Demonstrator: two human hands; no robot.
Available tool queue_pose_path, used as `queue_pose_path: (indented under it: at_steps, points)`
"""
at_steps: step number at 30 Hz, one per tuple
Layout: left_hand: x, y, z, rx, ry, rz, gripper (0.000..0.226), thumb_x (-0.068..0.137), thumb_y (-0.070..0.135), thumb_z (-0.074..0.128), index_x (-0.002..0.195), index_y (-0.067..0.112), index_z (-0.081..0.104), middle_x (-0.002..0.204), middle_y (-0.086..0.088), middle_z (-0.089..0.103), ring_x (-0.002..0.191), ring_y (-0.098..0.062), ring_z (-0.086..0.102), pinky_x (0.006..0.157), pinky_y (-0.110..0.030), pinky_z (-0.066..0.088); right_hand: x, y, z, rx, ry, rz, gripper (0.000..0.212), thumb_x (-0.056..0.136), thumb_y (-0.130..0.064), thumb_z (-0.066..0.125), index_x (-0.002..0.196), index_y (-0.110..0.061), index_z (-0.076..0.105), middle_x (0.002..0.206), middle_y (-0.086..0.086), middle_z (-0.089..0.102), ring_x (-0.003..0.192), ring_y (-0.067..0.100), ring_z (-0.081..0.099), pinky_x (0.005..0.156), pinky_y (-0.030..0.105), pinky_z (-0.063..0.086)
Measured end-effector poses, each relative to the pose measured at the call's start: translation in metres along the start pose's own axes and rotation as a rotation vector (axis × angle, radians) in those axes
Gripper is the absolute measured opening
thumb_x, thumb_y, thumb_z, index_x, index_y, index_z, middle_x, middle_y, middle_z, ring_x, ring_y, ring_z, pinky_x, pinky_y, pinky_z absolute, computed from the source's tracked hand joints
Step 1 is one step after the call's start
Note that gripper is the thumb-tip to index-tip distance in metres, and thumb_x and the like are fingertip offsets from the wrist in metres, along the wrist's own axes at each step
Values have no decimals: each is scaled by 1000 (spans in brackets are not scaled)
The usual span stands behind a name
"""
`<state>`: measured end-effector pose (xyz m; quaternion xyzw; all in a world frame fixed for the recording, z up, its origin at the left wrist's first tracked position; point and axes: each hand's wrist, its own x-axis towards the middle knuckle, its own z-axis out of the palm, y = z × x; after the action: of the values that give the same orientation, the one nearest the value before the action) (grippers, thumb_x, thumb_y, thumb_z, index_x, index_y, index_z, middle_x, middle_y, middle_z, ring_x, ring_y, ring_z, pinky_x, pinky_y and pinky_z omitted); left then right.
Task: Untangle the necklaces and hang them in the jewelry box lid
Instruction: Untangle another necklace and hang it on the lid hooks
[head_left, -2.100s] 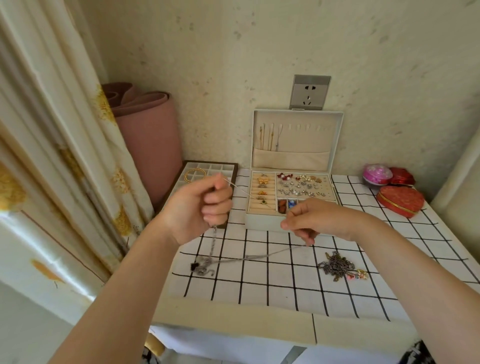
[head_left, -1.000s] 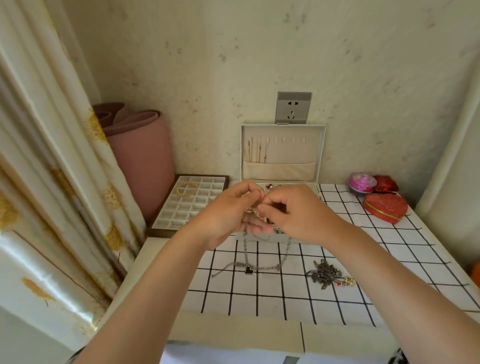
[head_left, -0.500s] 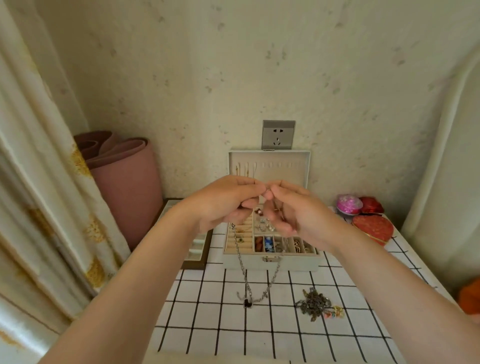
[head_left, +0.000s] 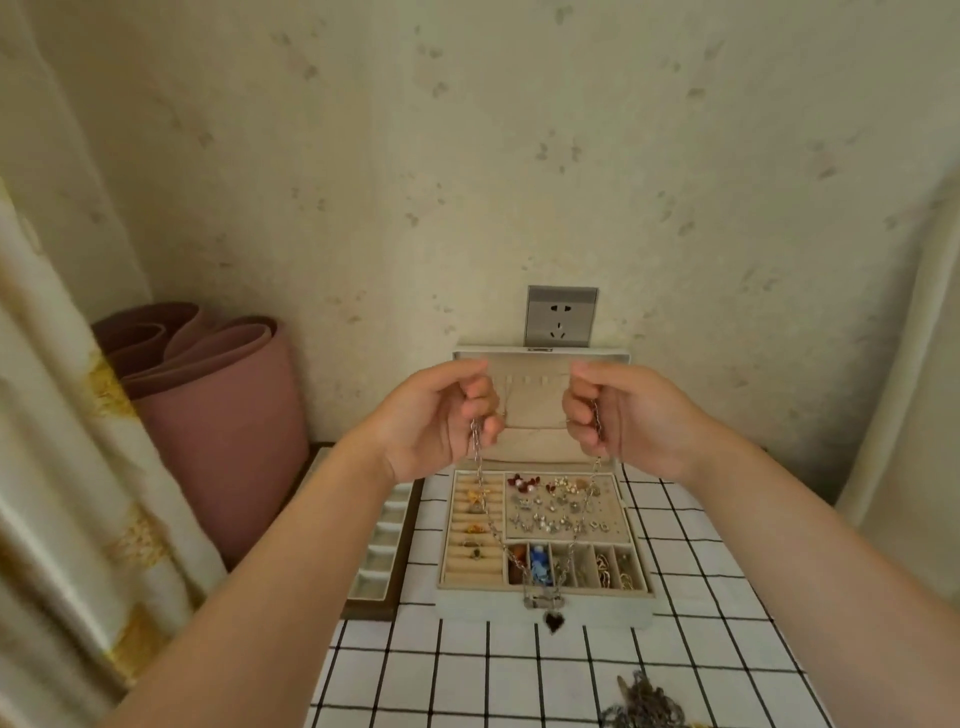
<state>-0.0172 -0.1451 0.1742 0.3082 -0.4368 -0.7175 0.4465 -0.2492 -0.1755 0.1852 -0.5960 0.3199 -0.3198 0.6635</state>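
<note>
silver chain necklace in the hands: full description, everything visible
The silver chain necklace looks like metal, with chunky oval links. It hangs free of knots in a V. One end is pinched in the left hand, the other in the right hand, both raised in front of the open jewelry box lid. The two strands run down over the box's compartments and meet at a small silver piece with a dark heart pendant below it, near the box's front edge. Whether the pendant touches the box cannot be told.
</note>
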Motion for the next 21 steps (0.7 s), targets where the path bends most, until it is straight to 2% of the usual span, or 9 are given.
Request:
queue_pose_path:
  at_steps: [3,7,10,12,13,16,21]
  points:
    - [27,-9,-9,-55,199,54,26,97,23,53,74,14,58,49,3,40,55,-15,51,54,-22,50,26,14,-7,-12,180,52,22,98,-28,51,80,-17,57,61,-2,38,50,15,34,49,27,28]
    - [65,-25,-16,214,502,90,13,96,20,63,91,9,65,54,3,50,46,-11,49,46,-22,46,58,36,-8,-228,481,39,10,93,-26,68,91,-16,68,59,-6,42,48,12,33,47,26,29]
    - [86,-36,-19,397,676,130,18,91,20,70,90,1,71,60,-3,61,44,-13,57,50,-26,53,82,50,-6,-301,728,-32,15,87,-28,75,77,-18,70,64,-7,58,53,11,48,55,26,40]
    - [97,-42,-19,492,763,142,19,88,20,72,80,3,71,61,-7,65,44,-15,61,53,-28,56,97,58,-5,-327,861,-57,24,84,-32,77,68,-17,68,65,-5,64,61,12,58,63,26,44]
    - [101,-44,-19,542,800,144,20,87,21,72,74,6,70,60,-7,66,44,-16,62,53,-28,57,102,61,-5,-328,911,-60,28,83,-34,77,65,-14,68,64,-3,66,61,13,59,62,26,45]
    - [110,-47,-20,651,878,172,26,86,25,70,66,9,68,58,-4,68,44,-17,66,56,-32,61,111,62,-2,-319,983,-53,37,82,-36,76,62,-6,70,55,-2,65,51,11,57,54,23,40]
    - [115,-50,-16,704,912,160,29,84,24,63,69,0,71,60,-6,70,39,-17,64,55,-40,61,111,60,1,-366,993,-14,38,83,-36,72,53,-13,66,54,-3,66,45,7,53,47,20,37]
